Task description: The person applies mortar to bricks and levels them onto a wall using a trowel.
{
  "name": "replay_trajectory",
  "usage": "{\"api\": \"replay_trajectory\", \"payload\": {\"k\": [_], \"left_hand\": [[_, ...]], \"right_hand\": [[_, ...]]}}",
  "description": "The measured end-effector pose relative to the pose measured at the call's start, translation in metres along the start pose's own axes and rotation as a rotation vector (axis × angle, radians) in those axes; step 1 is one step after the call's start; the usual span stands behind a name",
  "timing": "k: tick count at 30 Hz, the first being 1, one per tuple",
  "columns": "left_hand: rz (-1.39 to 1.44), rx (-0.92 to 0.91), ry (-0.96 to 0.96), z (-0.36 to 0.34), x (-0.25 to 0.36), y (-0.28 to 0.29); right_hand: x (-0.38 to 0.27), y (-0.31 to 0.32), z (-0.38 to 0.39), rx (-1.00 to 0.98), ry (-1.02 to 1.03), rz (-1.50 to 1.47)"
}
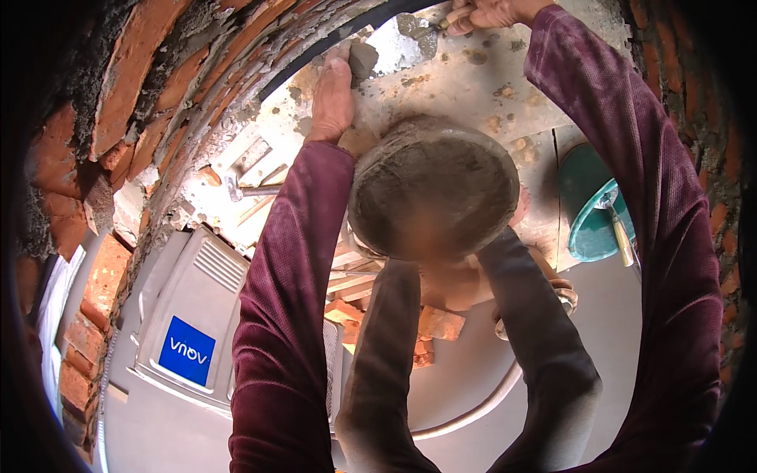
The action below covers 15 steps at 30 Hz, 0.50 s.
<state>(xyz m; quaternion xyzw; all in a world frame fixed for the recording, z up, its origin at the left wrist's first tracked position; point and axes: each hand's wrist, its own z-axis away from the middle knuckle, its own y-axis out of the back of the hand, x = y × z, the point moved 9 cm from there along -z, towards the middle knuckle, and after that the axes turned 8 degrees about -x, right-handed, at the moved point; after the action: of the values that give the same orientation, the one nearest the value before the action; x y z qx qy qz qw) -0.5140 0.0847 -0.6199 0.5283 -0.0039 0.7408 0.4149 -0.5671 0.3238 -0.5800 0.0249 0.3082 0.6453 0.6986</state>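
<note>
At the top, my right hand is closed on what looks like a trowel handle, only partly in view. Beside it, grey mortar lies on a bright, shiny surface that could be the trowel's blade. My left hand reaches up with fingers stretched out, next to a grey lump of mortar. Its fingertips are close to the lump, but I cannot tell whether they press on it. Between my forearms, a round mortar pan has its inside coated in grey mortar.
A green bucket on the right holds a wooden-handled tool. A hammer lies left, above a grey plastic case with a blue label. Loose bricks and a pale hose lie below. Brick walls rise on both sides.
</note>
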Motion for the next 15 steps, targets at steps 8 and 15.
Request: {"api": "replay_trajectory", "payload": {"k": [8, 15], "left_hand": [[-0.005, -0.162, -0.015, 0.032, 0.037, -0.01], [0.249, 0.308, 0.088, 0.169, 0.101, 0.085]], "right_hand": [[-0.017, -0.025, 0.036, 0.089, 0.205, -0.03], [-0.045, 0.021, 0.227, 0.367, 0.057, 0.15]]}}
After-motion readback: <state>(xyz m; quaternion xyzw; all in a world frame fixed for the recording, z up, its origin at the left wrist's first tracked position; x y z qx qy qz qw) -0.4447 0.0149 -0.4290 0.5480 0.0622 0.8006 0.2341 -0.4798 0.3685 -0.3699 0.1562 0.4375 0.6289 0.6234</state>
